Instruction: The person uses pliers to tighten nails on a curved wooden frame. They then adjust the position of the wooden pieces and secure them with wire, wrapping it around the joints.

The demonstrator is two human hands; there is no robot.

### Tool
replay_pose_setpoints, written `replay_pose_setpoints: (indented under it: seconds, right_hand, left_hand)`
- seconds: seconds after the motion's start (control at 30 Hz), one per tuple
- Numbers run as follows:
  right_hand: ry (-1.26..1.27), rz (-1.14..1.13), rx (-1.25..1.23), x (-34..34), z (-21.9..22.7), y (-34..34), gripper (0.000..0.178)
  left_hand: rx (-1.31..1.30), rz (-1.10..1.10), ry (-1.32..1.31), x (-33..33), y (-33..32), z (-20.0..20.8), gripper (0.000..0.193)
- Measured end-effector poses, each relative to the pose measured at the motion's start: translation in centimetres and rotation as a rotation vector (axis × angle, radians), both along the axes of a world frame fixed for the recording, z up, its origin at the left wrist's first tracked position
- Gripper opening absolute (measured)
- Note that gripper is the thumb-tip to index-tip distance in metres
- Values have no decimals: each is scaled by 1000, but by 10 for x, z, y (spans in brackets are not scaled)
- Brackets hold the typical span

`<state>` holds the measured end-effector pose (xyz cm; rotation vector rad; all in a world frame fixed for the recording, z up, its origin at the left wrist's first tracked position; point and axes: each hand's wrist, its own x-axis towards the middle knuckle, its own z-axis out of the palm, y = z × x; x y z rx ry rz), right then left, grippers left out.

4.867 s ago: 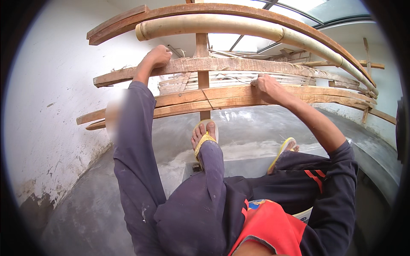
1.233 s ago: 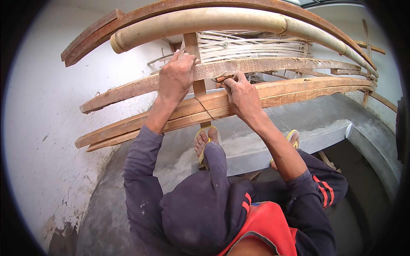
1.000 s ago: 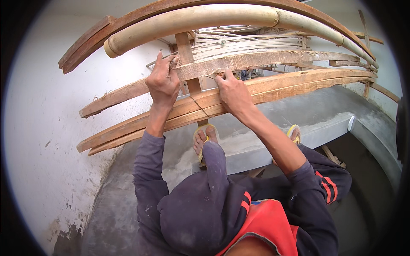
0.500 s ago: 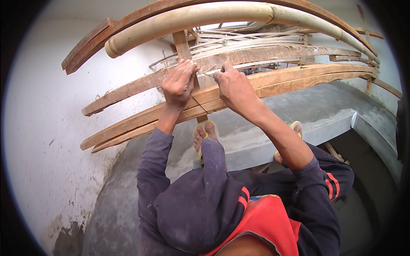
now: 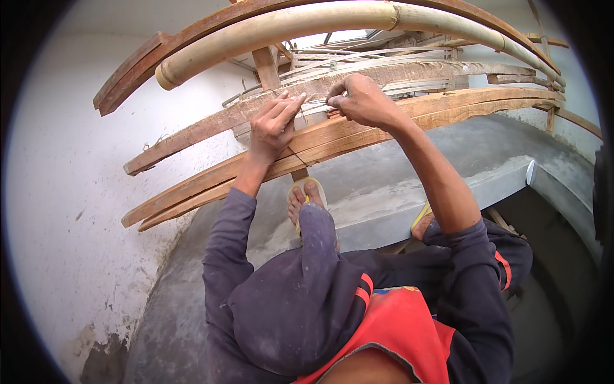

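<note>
Currently, left hand (image 5: 271, 130) hanging before the rough plank (image 5: 192, 133), fingers lying nearly straight, right hand (image 5: 364, 101) hovering before it, fingers lying curled, both holds unclear.

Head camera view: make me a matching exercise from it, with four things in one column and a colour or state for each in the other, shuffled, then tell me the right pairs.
Column one:
1. Bamboo pole
2. Lower timbers
3. Shirt front
4. Wall at left

Column two:
A. White, with flaking patches low down
B. Brown, two lengths lying side by side
C. Bright red
D. Pale, round and jointed

Right pairs: 1-D, 2-B, 3-C, 4-A.
</note>
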<state>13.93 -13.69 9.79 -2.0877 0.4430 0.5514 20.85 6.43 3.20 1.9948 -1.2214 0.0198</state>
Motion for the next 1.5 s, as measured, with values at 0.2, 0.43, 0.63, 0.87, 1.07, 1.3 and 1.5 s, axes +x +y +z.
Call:
replay_pose_setpoints:
  seconds: [0.2,0.43,0.63,0.87,1.07,1.3,1.5]
  right_hand:
    - [-28,117,-74,23,-1,15,24]
    - [205,-55,346,50,3,15,16]
    - [225,-150,650,49,-2,23,10]
    - [-342,-310,-71,-34,-60,39,23]
    - [-538,-571,122,-28,-67,92,18]
    - [-475,-572,-31,-22,-63,98,13]
    - [-612,-393,-211,-15,-68,90,8]
  left_hand:
    - [57,-25,97,13,8,-5,46]
    - [154,-166,13,29,5,6,40]
    - [212,-173,40,33,7,6,22]
    - [175,-261,198,40,1,7,13]
    - [190,-268,188,43,3,8,16]
    - [200,-291,165,44,2,13,16]
    - [158,-297,172,44,9,9,16]
